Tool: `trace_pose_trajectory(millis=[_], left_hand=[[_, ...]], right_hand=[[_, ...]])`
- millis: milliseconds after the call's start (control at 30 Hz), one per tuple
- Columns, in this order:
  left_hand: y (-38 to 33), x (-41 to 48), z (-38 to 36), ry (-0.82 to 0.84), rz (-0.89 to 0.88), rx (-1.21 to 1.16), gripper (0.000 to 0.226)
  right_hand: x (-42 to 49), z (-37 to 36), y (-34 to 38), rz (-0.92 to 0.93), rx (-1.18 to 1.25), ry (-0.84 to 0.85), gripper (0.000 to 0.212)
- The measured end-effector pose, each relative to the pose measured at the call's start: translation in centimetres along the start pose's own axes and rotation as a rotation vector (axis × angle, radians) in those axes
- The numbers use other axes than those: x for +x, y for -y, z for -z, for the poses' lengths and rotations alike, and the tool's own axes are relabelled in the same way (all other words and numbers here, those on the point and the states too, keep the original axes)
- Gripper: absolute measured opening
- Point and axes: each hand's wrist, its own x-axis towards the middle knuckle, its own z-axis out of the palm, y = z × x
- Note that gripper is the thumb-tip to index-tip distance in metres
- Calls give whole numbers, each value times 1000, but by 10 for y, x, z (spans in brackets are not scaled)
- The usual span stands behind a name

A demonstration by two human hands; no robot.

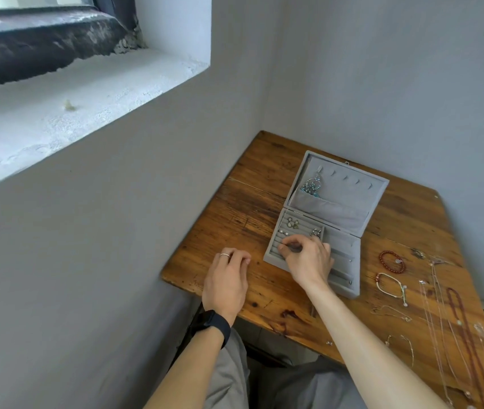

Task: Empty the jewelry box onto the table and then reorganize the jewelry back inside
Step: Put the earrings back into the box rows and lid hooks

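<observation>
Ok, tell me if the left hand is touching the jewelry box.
Apart. The head view shows the left hand resting flat on the table, with a strip of bare wood between its fingertips and the jewelry box's left edge.

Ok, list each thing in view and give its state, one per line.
jewelry box: lid open, leaning back.
lid pocket: holds a dangling blue-silver piece.
ring slots: a few small pieces seated.
right hand: over the ring slots, fingertips pinched together.
left hand: resting curled on the table, holding nothing visible.
red bead bracelet: lying on the table, outside the box.
long chains: stretched out on the table.
</observation>
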Motion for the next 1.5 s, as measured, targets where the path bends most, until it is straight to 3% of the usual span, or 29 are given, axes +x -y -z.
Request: trace_pose_trajectory(millis=[200, 333, 467, 600, 700, 833, 1033, 1500], left_hand=[[-3, 1, 2, 9, 2, 1, 8], [-3, 1, 4, 25, 17, 2, 10], [-4, 2, 7, 71, 53, -47, 11], [-9, 13, 17, 154, 201, -258, 10], [-20, 30, 25, 196, 243, -401, 10], [-41, 55, 22, 346, 88, -304, 8], [-52, 82, 10, 570, 21, -88, 11], [-71, 93, 2, 622, 103, 124, 6]], right_hand=[[1, -1, -1, 25, -25, -16, 6], [-2, 2, -11, 91, 88, -12, 13], [-14, 17, -36, 176, 81, -115, 17], [-32, 29, -71, 215, -32, -193, 25], [-40, 32, -92, 197, -117, -162, 41], [-46, 27, -103, 143, -167, -27, 63], [-50, 33, -109, 160, -213, 122, 74], [-50, 32, -112, 162, -176, 121, 76]])
